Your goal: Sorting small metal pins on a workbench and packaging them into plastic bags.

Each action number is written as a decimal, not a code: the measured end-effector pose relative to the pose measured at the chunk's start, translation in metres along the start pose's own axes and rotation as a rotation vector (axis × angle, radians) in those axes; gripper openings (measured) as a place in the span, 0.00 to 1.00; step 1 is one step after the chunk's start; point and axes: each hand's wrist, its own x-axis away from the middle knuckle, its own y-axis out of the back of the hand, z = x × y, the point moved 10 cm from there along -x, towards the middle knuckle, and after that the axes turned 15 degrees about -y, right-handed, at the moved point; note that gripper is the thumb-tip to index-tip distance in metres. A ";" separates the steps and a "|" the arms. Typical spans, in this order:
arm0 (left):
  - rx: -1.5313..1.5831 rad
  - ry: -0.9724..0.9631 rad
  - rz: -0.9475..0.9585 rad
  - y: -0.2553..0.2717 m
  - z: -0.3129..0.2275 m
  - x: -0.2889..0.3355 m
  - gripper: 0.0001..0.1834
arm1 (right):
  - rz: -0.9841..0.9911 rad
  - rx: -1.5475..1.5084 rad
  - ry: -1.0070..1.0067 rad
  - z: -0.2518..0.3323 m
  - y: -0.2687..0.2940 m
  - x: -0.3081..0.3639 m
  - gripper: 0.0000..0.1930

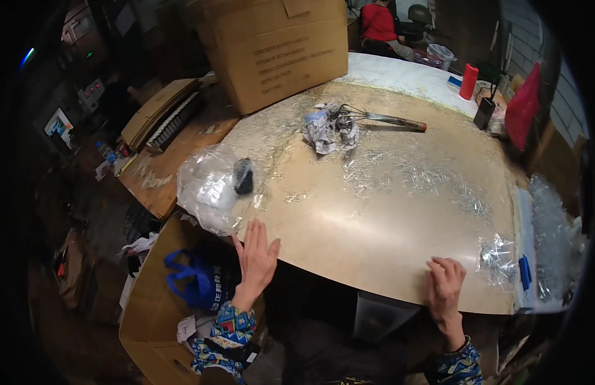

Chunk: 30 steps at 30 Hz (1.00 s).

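My left hand (257, 258) is open at the near left edge of the tan table (349, 244), fingers stretched out and nothing in them. Just beyond it lies a clear plastic bag (207, 186) with a small dark object (244, 176) on it. My right hand (446, 282) rests at the near right edge with its fingers curled in; whatever they may hold is hidden. Beside it is a small heap of thin, shiny metal pieces (498, 258). More such slivers (419, 176) are strewn across the tabletop. Farther off, a wire-headed hand tool (390, 120) leans against crumpled paper (323, 131).
A large cardboard box (278, 58) stands at the far left of the table. An open carton (149, 327) with a blue bag (198, 282) sits below my left arm. Along the right lie a blue clip-like object (525, 272) and plastic wrap (549, 237). Beyond, a person in red (379, 24) sits.
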 end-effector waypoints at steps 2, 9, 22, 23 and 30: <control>0.172 0.019 0.027 0.002 0.004 -0.006 0.26 | 0.045 -0.032 0.081 0.019 -0.009 0.001 0.13; -0.344 0.087 0.019 0.020 0.088 -0.034 0.21 | 0.107 -0.142 0.166 0.061 -0.044 0.002 0.15; -0.174 0.023 -0.114 0.025 0.078 -0.075 0.06 | 0.111 -0.076 0.206 0.067 -0.050 0.005 0.14; -0.151 0.045 -0.097 0.019 0.079 -0.079 0.09 | 0.113 -0.075 0.205 0.067 -0.050 0.005 0.14; 0.067 0.076 -0.146 -0.001 0.084 -0.083 0.18 | 0.096 -0.080 0.208 0.066 -0.047 0.006 0.13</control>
